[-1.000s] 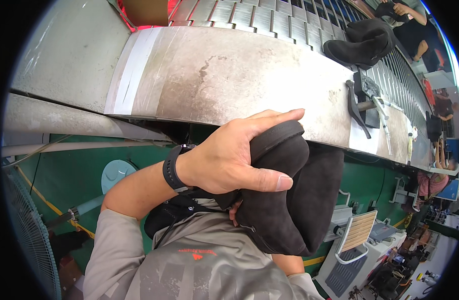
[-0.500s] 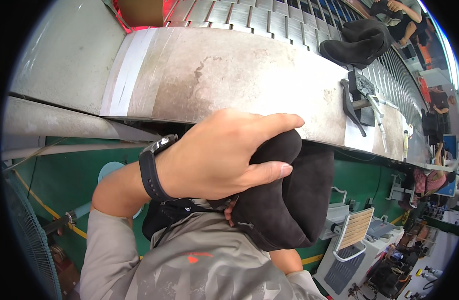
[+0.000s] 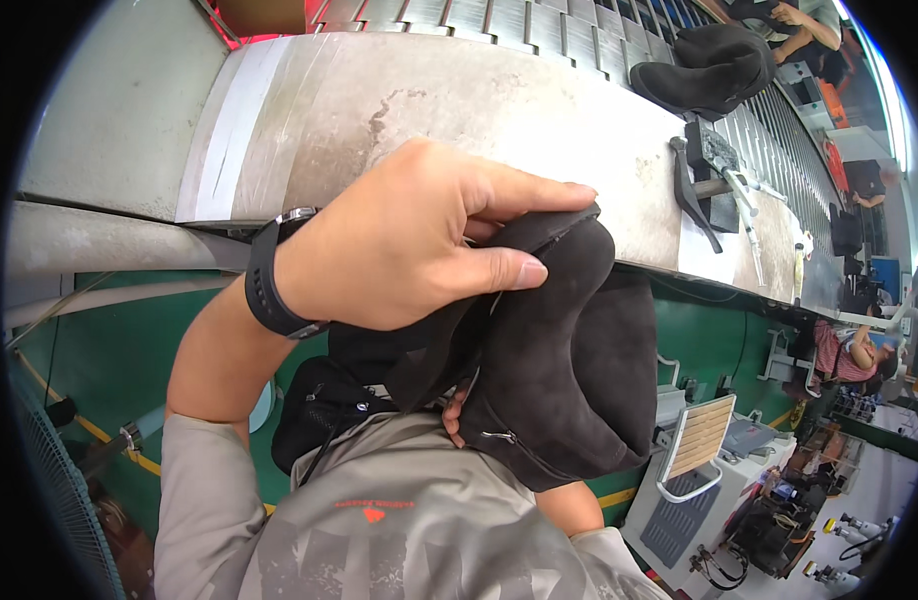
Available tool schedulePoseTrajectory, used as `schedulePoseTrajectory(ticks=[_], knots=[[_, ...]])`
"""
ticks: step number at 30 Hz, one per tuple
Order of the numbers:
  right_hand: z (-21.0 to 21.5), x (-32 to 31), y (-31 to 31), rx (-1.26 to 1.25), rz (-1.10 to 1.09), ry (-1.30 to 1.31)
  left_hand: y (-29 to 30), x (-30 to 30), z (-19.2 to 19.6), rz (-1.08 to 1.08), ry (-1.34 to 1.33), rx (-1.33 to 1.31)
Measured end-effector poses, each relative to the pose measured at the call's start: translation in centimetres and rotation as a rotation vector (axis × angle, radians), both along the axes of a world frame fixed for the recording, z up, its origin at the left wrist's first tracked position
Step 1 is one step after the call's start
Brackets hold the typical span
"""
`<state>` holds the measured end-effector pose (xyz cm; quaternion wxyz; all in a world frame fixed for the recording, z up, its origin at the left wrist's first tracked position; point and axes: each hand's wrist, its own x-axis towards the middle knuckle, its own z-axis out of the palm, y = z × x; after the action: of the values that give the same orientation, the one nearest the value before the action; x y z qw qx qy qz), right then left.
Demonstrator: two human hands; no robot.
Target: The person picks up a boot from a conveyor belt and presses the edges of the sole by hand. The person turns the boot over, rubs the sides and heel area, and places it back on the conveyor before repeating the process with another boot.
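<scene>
The left hand (image 3: 399, 240) pinched the toe of a dark-grey suede zip-sided boot (image 3: 544, 370), held before the torso. The right hand (image 3: 455, 418) was mostly hidden; its grip could not be determined. Complete joining of sole and upper was unconfirmed. The brown box-like object (image 3: 264, 14) showed no contents.

Blue-grey fan (image 3: 57, 490), green floor (image 3: 129, 355)

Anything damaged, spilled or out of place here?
The pale, worn worktop has a dark, irregular streak left of its middle, odd against the lighter surface; spill or wear, I cannot tell. The held dark suede-like boot, partly covered, shows no clear damage.
</scene>
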<state>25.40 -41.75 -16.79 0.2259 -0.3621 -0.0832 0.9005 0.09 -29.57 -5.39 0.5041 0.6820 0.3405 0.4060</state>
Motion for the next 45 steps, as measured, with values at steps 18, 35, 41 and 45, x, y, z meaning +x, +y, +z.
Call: schedulePoseTrajectory(ticks=[18,35,41,45], knots=[[-1.5,0.3,-0.3,-0.016,-0.071,0.143,-2.4,2.0,-2.3,0.298,0.129,0.233],[3.2,-0.3,0.0,-0.03,-0.221,0.187,-4.1,4.3,-3.4,0.29,-0.114,0.043],[3.2,-0.2,-0.2,-0.018,-0.217,0.238,-3.6,4.0,-3.0,0.238,-0.152,-0.064],[3.5,-0.5,0.0,0.023,-0.188,0.204,-3.5,3.8,-3.6,0.163,-0.391,-0.262]])
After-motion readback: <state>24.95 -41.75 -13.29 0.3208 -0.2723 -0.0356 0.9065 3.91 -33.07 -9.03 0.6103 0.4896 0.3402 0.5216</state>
